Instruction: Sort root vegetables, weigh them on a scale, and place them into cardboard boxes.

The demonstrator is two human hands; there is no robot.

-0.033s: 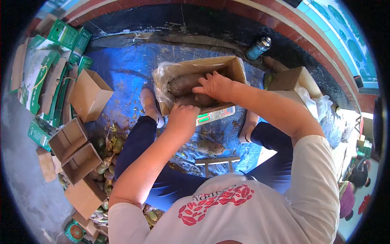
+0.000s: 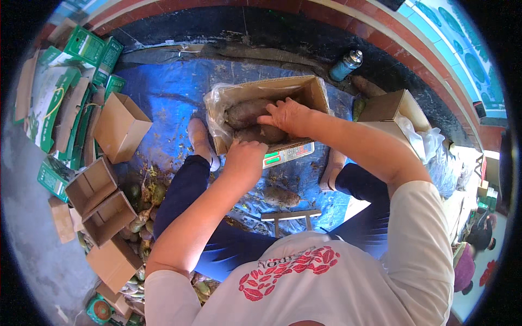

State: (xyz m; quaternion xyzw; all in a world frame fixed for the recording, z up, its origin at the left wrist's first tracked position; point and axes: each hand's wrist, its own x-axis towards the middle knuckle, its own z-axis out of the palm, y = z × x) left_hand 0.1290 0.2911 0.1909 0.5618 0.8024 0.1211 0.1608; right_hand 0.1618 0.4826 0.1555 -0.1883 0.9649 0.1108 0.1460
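Underneath everything, a crumpled blue plastic tarp (image 2: 163,103) covers the floor across the frame's middle; at upper centre sits an open brown cardboard box (image 2: 312,89) lined with clear plastic, resting on a small weighing scale (image 2: 288,155); inside lie long brown-purple sweet potatoes (image 2: 244,113); the right hand (image 2: 288,116) rests flat on them, fingers (image 2: 269,119) spread; the left hand (image 2: 246,157) curls over the box's near edge, fingers hidden, so I cannot tell their grip; empty cardboard cartons (image 2: 122,127) stand at left.

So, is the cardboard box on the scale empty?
No, the cardboard box holds brown tubers, and both hands reach into it.
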